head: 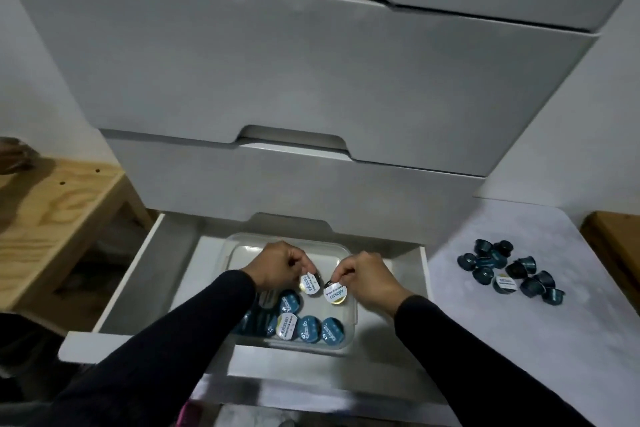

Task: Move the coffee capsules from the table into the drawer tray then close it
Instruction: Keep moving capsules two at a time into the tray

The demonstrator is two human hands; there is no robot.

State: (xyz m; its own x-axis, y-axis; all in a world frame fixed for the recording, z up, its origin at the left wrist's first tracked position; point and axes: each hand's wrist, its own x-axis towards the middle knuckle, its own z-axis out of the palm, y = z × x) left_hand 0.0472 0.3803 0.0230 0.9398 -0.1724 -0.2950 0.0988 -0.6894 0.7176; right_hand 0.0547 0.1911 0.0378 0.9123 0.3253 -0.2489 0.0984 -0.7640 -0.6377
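- Holding one capsule each: left hand pinches a white-lidded capsule, fingers curled round its rim; right hand pinches a second white-lidded capsule the same way.
- Both hands sit close together over the clear tray, the two held capsules just beside each other, lids facing the camera.
- Tray sits inside the open bottom drawer, at 6 o'clock of the frame's centre.
- Stored capsules lie lid-up along the tray's near edge, in a row and a partial second row; most lids blue, one white. The left forearm hides part of them.
- Far half of the tray, at 12 o'clock from the hands, shows bare floor.
- Loose capsules remain in a clump on the white table, at 3 o'clock from the tray, well apart from it. Most lie on their sides or upside down, dark blue bodies showing; one shows a white lid.
- Closed white drawers stack above the open one, at 12 o'clock.
- Wooden shelf stands at 9 o'clock.
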